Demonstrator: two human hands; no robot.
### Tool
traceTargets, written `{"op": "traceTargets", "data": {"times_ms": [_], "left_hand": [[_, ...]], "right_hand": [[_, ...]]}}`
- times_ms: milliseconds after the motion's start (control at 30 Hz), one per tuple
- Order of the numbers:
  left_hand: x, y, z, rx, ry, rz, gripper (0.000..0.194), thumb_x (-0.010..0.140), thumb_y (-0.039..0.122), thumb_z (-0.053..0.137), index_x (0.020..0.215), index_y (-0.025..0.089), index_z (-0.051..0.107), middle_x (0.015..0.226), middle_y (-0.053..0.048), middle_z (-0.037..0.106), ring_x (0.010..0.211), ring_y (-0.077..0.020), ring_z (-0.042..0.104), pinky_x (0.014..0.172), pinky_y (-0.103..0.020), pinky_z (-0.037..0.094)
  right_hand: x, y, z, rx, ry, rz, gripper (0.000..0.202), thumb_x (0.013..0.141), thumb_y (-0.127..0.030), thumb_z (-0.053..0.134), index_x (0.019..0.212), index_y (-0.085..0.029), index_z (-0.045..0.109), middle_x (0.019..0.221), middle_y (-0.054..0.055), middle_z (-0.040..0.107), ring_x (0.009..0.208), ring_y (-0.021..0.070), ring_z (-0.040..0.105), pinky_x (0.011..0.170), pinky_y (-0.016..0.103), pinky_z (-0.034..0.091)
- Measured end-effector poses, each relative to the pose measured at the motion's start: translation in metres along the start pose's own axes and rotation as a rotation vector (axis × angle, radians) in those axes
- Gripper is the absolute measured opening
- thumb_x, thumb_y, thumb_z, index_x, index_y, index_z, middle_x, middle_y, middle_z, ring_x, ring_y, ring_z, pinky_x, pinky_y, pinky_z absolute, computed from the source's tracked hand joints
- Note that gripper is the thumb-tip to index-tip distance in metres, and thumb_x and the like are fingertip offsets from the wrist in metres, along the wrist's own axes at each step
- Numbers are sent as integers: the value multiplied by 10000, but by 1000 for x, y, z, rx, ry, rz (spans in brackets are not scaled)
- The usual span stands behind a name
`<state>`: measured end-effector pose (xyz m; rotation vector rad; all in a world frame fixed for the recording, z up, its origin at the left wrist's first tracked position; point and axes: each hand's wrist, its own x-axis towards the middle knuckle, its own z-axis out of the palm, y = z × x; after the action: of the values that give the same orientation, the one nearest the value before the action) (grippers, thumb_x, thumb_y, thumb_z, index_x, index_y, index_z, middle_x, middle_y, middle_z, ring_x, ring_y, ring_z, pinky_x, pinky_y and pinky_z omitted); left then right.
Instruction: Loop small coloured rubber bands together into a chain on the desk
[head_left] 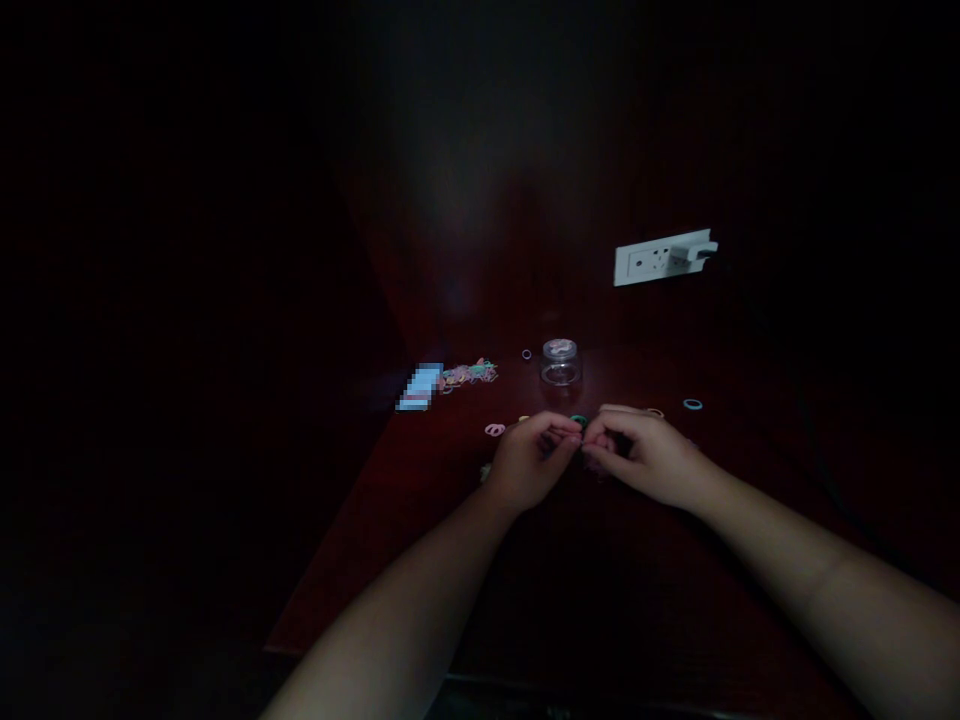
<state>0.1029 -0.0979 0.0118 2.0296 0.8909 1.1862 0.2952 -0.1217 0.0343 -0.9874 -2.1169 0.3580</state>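
Note:
My left hand (pixel 534 460) and my right hand (pixel 643 455) meet fingertip to fingertip over the dark red table (pixel 420 500). Both are closed in a pinch; what lies between the fingertips is too small and dark to make out. Just behind the fingertips shows a green band (pixel 577 421), and a purple one (pixel 595 466) lies below them. Pink bands (pixel 495 430) rest left of my left hand, with a pale band (pixel 486 471) partly hidden by it. A blue band (pixel 692 404) lies beyond my right hand.
Behind my hands stands a clear lidded jar (pixel 561 365). A heap of coloured bands (pixel 469 375) lies at the back left beside a lit, pixelated rectangle (pixel 420 387). One small band (pixel 526 354) is near the jar. A white socket panel (pixel 645 261) with a plug is on the wall.

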Motion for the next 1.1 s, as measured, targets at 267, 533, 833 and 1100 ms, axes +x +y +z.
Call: {"op": "traceTargets", "data": {"times_ms": [267,533,833,1100], "left_hand": [[0,1,-1,33,33,0,110,881,241,657,963,177,693,911,-50,744,799,-148,679,727,-278,540],[0,3,0,20,55,-13,85,872,214,660,944,181,690,876,-36,742,764,-135,676,728,-280,551],[0,3,1,-5,67,-25,84,849,215,692,923,176,689,858,-38,744,754,-136,682,702,-268,542],[0,6,1,3,66,-34,111,834,192,701,943,177,690,867,-35,754,763,-139,692,703,-268,544]], "right_hand": [[1,3,1,21,26,2,75,884,-209,608,843,-198,670,729,20,608,625,142,566,584,270,462],[0,4,1,21,22,-12,115,897,-206,592,828,-203,684,734,20,590,632,142,564,583,272,457],[0,5,2,30,51,-4,76,887,-217,614,845,-205,676,741,19,591,638,143,563,590,271,469],[0,4,2,37,48,-8,89,895,-225,608,842,-205,678,731,17,585,631,144,558,586,273,465]]}}
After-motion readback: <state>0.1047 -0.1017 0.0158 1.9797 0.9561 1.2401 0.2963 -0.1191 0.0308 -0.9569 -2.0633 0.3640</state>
